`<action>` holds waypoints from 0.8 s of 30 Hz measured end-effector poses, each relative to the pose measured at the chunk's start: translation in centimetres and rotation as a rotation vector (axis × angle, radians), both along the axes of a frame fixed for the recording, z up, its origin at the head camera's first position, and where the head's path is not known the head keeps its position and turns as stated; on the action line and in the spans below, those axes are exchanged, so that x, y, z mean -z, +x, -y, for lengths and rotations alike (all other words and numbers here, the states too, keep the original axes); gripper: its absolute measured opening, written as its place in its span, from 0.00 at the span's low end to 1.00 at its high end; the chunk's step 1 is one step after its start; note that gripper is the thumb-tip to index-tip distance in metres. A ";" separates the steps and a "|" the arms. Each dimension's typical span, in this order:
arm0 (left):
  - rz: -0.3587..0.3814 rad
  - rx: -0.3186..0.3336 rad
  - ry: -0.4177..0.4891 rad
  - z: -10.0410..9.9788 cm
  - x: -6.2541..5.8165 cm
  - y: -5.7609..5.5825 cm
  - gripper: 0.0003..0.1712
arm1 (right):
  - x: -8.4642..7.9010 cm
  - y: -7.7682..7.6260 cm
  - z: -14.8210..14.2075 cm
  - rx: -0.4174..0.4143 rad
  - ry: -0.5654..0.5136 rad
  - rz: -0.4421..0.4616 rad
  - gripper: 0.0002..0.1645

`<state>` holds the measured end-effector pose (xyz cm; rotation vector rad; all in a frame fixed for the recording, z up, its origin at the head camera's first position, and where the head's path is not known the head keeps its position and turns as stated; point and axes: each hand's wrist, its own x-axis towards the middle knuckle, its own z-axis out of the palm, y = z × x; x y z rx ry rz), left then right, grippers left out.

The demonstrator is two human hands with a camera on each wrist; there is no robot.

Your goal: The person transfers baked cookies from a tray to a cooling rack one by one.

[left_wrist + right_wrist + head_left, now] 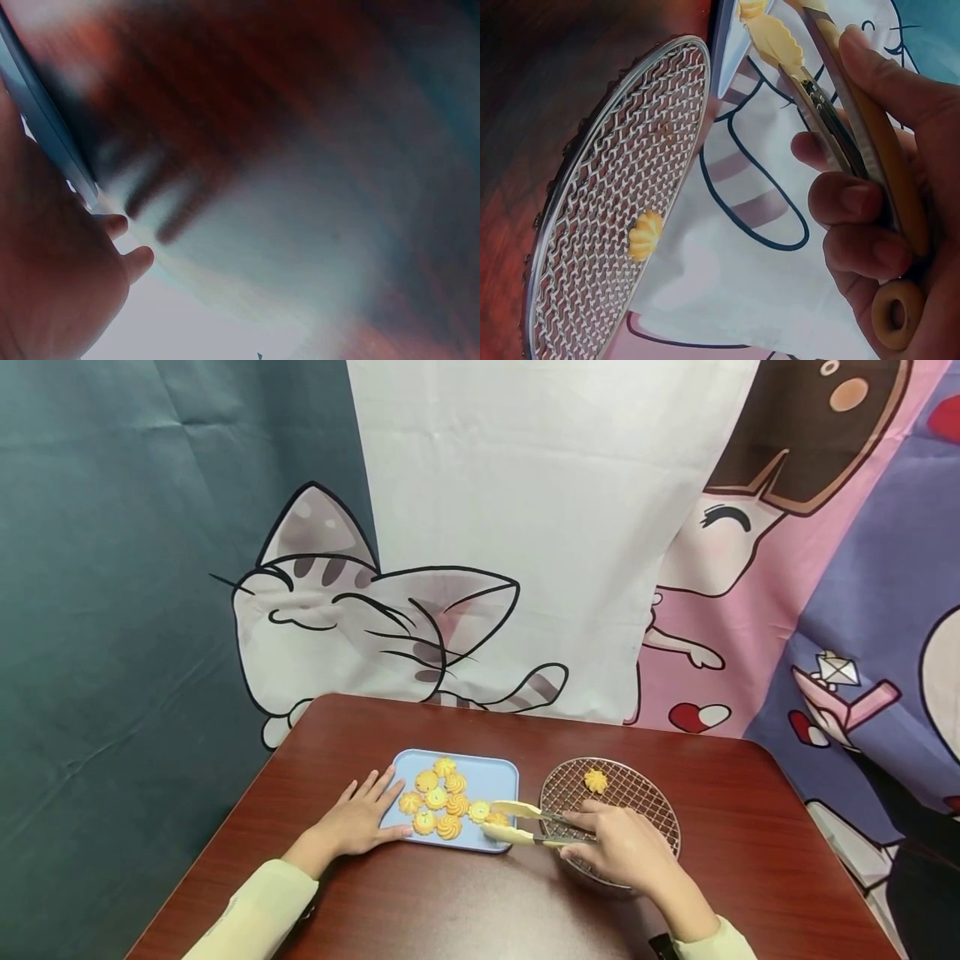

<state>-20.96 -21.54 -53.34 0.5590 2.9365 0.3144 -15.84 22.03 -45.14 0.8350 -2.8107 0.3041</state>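
My left hand (356, 818) steadies the light blue tray (487, 777) at its left edge, fingers spread and fairly straight, thumb by the near corner. Several yellow piped cookies (448, 827) lie on that tray. My right hand (622, 847) grips a pair of tongs (877, 142), fingers wrapped around the handles. The pale yellow tong tips reach over the tray's right edge, one on each side of a cookie (497, 818). Below the right hand is a round wire rack (637, 793), carrying one flower-shaped cookie (645, 235).
Tray and rack stand side by side on a dark red-brown wooden table (420, 910), a narrow gap between them. Behind the table's far edge hangs a printed curtain (570, 552) with cartoon figures.
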 end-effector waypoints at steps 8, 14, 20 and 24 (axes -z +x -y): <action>-0.002 0.004 -0.010 0.0 0.0 0.1 0.56 | -0.1 0.2 -0.3 -0.015 -0.013 -0.048 0.29; -0.007 0.001 0.003 0.1 0.0 0.1 0.56 | -0.5 0.5 -0.2 -0.022 -0.013 -0.037 0.28; -0.013 0.007 0.008 0.0 0.2 0.2 0.56 | -1.2 0.9 -0.7 -0.001 -0.010 -0.075 0.27; -0.030 0.013 0.019 0.1 0.4 0.2 0.56 | -1.6 1.1 -1.5 0.029 -0.001 -0.115 0.28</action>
